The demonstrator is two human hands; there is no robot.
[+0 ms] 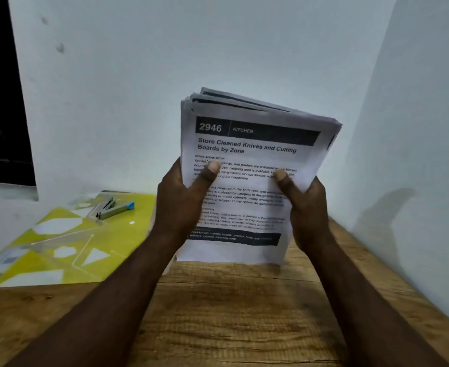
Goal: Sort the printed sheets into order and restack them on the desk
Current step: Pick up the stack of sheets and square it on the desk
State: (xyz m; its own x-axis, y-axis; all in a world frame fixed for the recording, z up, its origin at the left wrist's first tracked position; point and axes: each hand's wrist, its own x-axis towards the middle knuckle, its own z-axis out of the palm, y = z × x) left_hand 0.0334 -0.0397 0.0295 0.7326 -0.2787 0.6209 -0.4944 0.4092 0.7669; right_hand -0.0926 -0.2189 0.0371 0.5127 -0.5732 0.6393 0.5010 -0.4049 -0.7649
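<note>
"Nearest to me, the wooden desk [244, 313] shows bare grain under both my forearms."

"And your hands?"

"Just beyond that, my left hand [183, 205] and my right hand [305, 210] each grasp the stack of printed sheets [247, 160] by a side edge. Both thumbs press on the front page, and the other fingers are curled behind. The stack stands tilted up towards me over the middle of the desk. Its lower edge looks to touch the wood, though I can't be sure from this angle."

"Which step is that, would you say?"

"Checking, I'd judge. The front page reads 2946, Kitchen, and the top corners behind it are splayed, not squared. So I take the ordering as not yet finished."

"What does the next move need?"

"One hand has to take the whole weight while the other thumb peels off a sheet to read its number. Loose paper slides, so it wants a firm pinch and flat room to lay piles."

"Anything in the way?"

"To the left and further off, a yellow folder [67, 242] lies flat with a stapler [115, 207] on its far end. That takes up the left side of the desk. The wall [138, 75] closes in behind and on the right, near the stack. The bare wood near me is the place to restack."
</note>
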